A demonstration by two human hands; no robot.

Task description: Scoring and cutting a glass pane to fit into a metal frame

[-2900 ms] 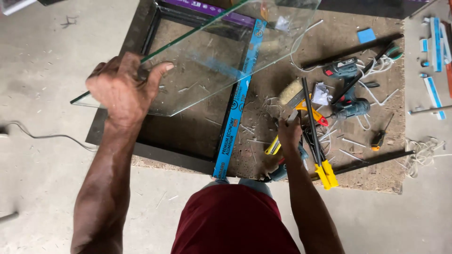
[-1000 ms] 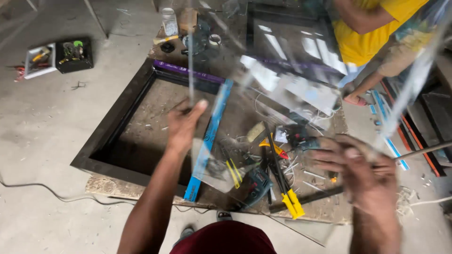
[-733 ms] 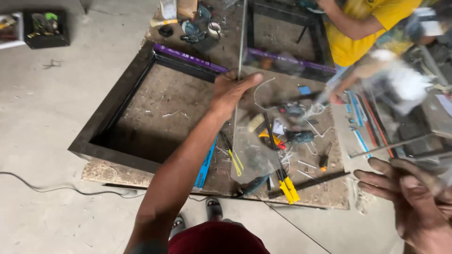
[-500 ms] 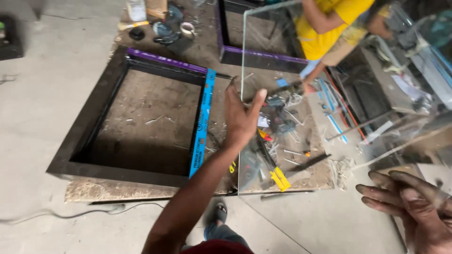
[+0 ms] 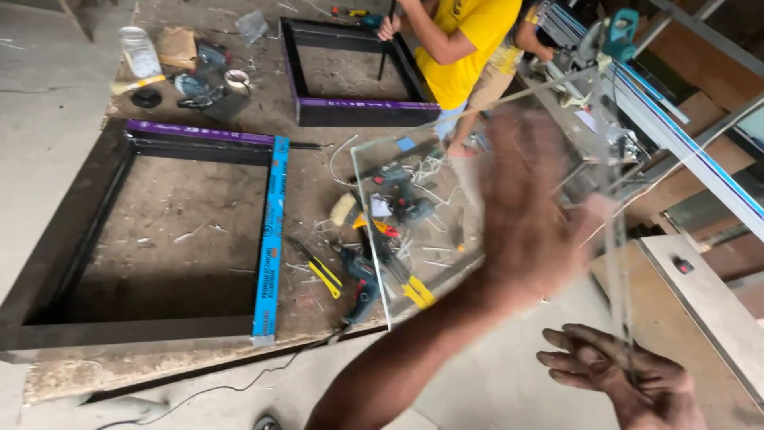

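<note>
I hold a clear glass pane [image 5: 446, 215] upright over the cluttered workboard [image 5: 310, 191], my right hand [image 5: 629, 382] cupped under its lower corner with fingers curled against the edge, my left hand [image 5: 533, 207] spread flat on its face, too blurred to tell how firmly it presses. The sheet looks stiff, heavy, slick and brittle, best carried by its edges with open palms, clear of the dark frame [image 5: 135, 239] and the power drills [image 5: 402, 191] below.
</note>
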